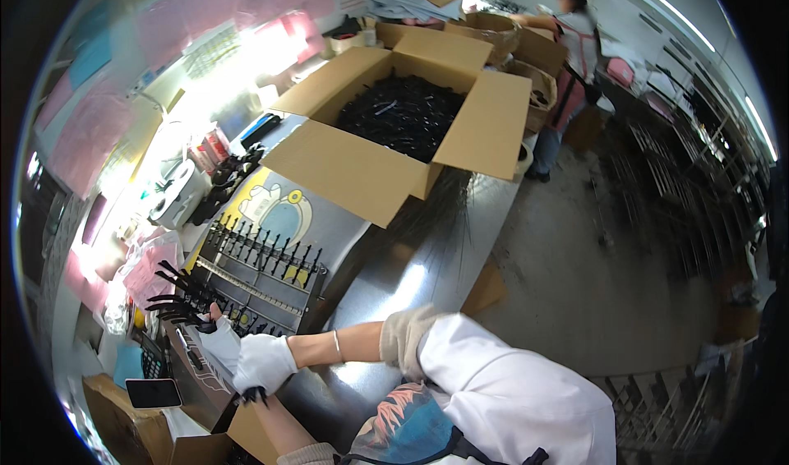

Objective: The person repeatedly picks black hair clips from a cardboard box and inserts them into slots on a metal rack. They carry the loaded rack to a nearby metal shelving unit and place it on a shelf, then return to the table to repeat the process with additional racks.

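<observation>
My left hand [220, 342], in a white glove with a bare fingertip showing, is closed round a fanned bunch of thin black strips [177, 296], perhaps plastic. Across its wrist lies my right hand [267, 364], also white-gloved; its fingers are hidden, so its grip cannot be told. Something black [253, 395] shows just below it, at the left wrist. Right beyond both hands stands a metal rack [251, 286] with rows of small black pieces [267, 250] set upright along its bars. My hands cover the rack's near left part.
A large open carton [345, 169] full of black pieces [403, 112] stands farther along the metal table [394, 276]. A phone [154, 393], a calculator [153, 356] and a white container [179, 195] lie leftward. Another person [571, 54] stands at the far end. Shelving racks [666, 169] line the right.
</observation>
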`<control>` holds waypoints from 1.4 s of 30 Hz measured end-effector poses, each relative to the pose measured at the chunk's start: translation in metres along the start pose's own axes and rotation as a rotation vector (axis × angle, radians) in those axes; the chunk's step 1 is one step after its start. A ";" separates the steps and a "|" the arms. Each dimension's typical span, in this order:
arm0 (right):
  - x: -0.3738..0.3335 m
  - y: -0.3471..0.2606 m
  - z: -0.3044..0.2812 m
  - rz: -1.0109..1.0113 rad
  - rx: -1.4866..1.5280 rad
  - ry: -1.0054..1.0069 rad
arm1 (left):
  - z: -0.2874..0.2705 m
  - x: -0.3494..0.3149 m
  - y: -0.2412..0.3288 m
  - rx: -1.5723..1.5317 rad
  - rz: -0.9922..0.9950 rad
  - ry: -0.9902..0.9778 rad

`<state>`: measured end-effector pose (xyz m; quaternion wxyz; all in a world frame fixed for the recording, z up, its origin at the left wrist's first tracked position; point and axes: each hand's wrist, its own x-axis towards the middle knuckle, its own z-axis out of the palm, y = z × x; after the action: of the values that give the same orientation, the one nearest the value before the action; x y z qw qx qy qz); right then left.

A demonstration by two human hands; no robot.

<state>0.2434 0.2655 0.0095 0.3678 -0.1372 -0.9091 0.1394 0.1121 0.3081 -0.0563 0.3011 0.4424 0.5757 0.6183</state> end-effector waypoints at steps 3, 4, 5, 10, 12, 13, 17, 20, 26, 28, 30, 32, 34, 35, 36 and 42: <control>-0.003 -0.022 -0.052 -0.142 -0.212 0.004 | -0.001 0.001 -0.002 0.077 0.028 -0.006; -0.003 -0.023 -0.078 -0.181 -0.288 0.142 | -0.001 0.006 -0.002 0.143 0.039 -0.016; -0.002 -0.015 -0.107 -0.060 -0.412 0.095 | 0.001 0.011 -0.001 0.225 0.059 -0.037; -0.029 0.097 -0.290 0.669 -0.866 0.286 | 0.014 0.028 0.011 0.525 0.319 -0.176; -0.045 0.130 -0.345 0.877 -0.948 0.272 | 0.022 0.028 0.016 0.602 0.335 -0.211; -0.050 0.138 -0.367 1.065 -0.980 0.115 | 0.024 0.027 0.018 0.597 0.390 -0.263; -0.057 0.102 -0.394 0.974 -1.250 -0.097 | 0.029 0.029 0.019 1.192 0.508 -0.397; -0.041 0.045 -0.363 0.641 -1.200 0.244 | 0.019 0.033 0.008 0.685 0.326 -0.342; -0.104 -0.034 -0.170 -0.046 -0.442 0.369 | -0.032 0.031 -0.022 0.061 -0.090 0.374; -0.124 -0.041 -0.117 0.466 -0.216 0.133 | -0.045 0.030 -0.027 -0.358 -0.144 0.562; -0.123 -0.040 -0.075 0.674 -0.163 0.015 | -0.056 0.026 -0.025 -0.662 -0.037 0.703; -0.121 -0.039 -0.055 0.541 -0.191 0.115 | -0.070 0.013 -0.017 -1.166 -0.131 0.726; -0.114 -0.034 -0.048 0.480 -0.163 0.137 | -0.093 -0.007 -0.003 -1.166 0.039 0.423; -0.110 -0.032 -0.048 0.456 -0.145 0.132 | -0.108 -0.023 0.005 -1.115 0.078 0.308; -0.108 -0.030 -0.051 0.455 -0.124 0.111 | -0.120 -0.043 0.011 -1.053 0.053 0.467; -0.087 -0.002 -0.075 0.546 0.039 0.220 | -0.255 -0.137 0.055 0.702 0.036 0.748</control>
<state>0.3568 0.2447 0.0068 0.4155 -0.3839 -0.7905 0.2349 -0.0493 0.0652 -0.0167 -0.1029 0.2752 0.8091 0.5089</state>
